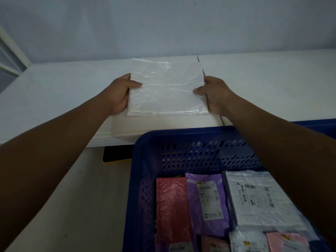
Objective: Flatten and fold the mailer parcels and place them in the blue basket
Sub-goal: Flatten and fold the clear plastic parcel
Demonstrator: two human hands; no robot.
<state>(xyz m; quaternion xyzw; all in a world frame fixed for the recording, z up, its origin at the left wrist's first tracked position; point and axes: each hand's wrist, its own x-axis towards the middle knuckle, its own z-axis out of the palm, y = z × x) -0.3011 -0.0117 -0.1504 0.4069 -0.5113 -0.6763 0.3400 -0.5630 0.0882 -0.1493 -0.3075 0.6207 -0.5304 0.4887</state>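
Observation:
A flat, folded white mailer parcel (167, 88) with a crinkled glossy surface lies on the white table (63, 91). My left hand (121, 93) grips its left edge, thumb on top. My right hand (213, 94) grips its right edge the same way. Below the table's front edge stands the blue basket (145, 179) with perforated walls. Inside it lie several folded parcels: a red one (171, 206), a purple one (207, 202) with a label, a grey-white one (258, 199) with labels, and pink and white ones at the bottom edge.
A plain wall (163, 24) rises behind the table. A seam (200, 60) splits the tabletop to the right of the parcel. A window frame (11, 57) shows at far left. A dark object (116, 153) sits under the table edge, over pale floor (91, 197).

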